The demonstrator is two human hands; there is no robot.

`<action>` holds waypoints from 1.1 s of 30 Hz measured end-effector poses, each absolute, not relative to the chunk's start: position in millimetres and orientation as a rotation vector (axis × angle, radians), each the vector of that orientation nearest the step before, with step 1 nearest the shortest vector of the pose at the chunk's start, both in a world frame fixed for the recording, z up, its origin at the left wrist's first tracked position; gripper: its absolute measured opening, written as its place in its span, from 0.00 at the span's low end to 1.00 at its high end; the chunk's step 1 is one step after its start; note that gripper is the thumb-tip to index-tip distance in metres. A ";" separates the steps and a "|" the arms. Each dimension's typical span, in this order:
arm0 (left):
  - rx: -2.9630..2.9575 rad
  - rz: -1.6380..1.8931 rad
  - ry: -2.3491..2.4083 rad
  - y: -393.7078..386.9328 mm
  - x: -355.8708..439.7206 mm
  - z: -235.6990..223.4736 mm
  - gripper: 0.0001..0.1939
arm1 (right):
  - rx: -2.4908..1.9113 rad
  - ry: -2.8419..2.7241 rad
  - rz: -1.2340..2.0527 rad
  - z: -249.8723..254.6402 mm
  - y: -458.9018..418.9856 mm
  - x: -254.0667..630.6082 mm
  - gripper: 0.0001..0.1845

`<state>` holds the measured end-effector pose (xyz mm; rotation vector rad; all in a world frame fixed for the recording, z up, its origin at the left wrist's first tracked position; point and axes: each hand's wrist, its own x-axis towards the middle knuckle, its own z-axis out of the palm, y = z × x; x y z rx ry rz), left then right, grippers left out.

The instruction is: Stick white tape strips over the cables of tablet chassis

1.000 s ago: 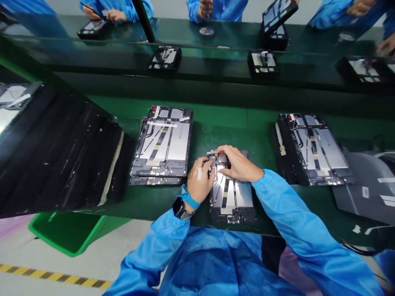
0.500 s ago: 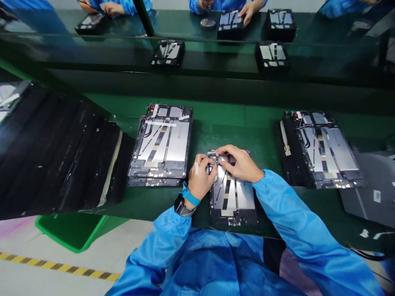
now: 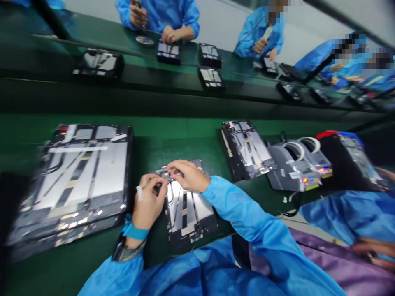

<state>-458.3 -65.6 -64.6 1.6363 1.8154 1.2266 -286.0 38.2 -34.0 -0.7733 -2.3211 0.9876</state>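
At the green counter (image 3: 197,142): open tablet housing (image 3: 189,218) lies flat right in front of the person, top end under both hands.
Left hand (image 3: 149,201): fingers curled, closed in a pinch on small metal part (image 3: 165,174) at top of housing; part too blurred to identify.
Right hand (image 3: 189,175): closed too, fingertips on same part from the other side.
Thin cable (image 3: 169,198): runs along housing just below the pinch.
Nearby: stacked tablet housings (image 3: 74,185) left, single tablet housing (image 3: 245,150) right, two tape dispensers (image 3: 293,164) beyond it.
Far counter: co-workers (image 3: 157,16) in blue, small housings in a row.
Risk (judgement): a slipped pinch could drop the part into the housing; pulling too hard could snag or tear the cable.
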 end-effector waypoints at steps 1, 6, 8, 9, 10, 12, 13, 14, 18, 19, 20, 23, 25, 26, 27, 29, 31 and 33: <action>1.631 1.233 1.818 -64.1 -460.0 -67.7 0.09 | -0.775 -2.327 0.992 -33.2 39.9 -287.4 0.11; 1.611 1.255 1.832 -64.3 -458.9 -68.2 0.09 | -0.778 -2.313 1.062 -27.9 38.5 -290.6 0.15; 1.614 1.256 1.814 -69.2 -454.9 -62.4 0.07 | -0.792 -2.274 1.089 -27.5 33.9 -290.2 0.15; 1.605 1.258 1.806 -71.3 -452.9 -60.2 0.07 | -0.803 -2.254 1.095 -28.4 32.6 -289.7 0.14; 1.589 1.275 1.801 -73.1 -451.2 -58.9 0.06 | -0.806 -2.238 1.099 -29.7 32.2 -289.2 0.14; 1.559 1.276 1.791 -75.9 -448.7 -58.4 0.06 | -0.791 -2.230 1.116 -32.1 33.5 -288.2 0.12; 1.547 1.280 1.791 -77.3 -447.9 -58.6 0.05 | -0.783 -2.233 1.129 -32.4 34.4 -287.6 0.11; 1.537 1.281 1.791 -78.8 -447.2 -58.7 0.05 | -0.776 -2.239 1.142 -31.7 35.0 -287.0 0.10; 1.513 1.291 1.773 -83.5 -446.0 -58.3 0.04 | -0.737 -2.278 1.138 -23.5 34.7 -282.8 0.16; 1.511 1.292 1.766 -83.5 -446.0 -58.1 0.04 | -0.713 -2.297 1.117 -21.6 34.5 -281.6 0.19; 1.509 1.290 1.764 -83.0 -446.1 -57.9 0.03 | -0.689 -2.322 1.097 -20.2 34.6 -280.3 0.22; 1.513 1.270 1.784 -78.8 -446.5 -57.1 0.02 | -0.630 -2.407 1.082 -19.8 36.5 -276.8 0.27; 1.524 1.245 1.799 -75.4 -446.5 -56.2 0.02 | -0.625 -2.421 1.101 -21.6 38.5 -275.7 0.27; 1.529 1.234 1.802 -74.0 -446.5 -55.7 0.03 | -0.629 -2.410 1.109 -22.8 39.4 -275.7 0.27; 1.533 1.225 1.803 -73.0 -446.3 -55.2 0.03 | -0.637 -2.391 1.114 -24.0 40.0 -276.0 0.27; 1.530 1.222 1.805 -72.2 -445.9 -54.4 0.04 | -0.662 -2.355 1.114 -26.0 40.2 -277.6 0.25; 1.518 1.239 1.808 -72.3 -445.4 -54.3 0.04 | -0.683 -2.344 1.091 -27.0 39.1 -279.4 0.23; 1.498 1.262 1.810 -72.4 -445.0 -54.9 0.05 | -0.693 -2.356 1.044 -27.0 37.7 -280.3 0.22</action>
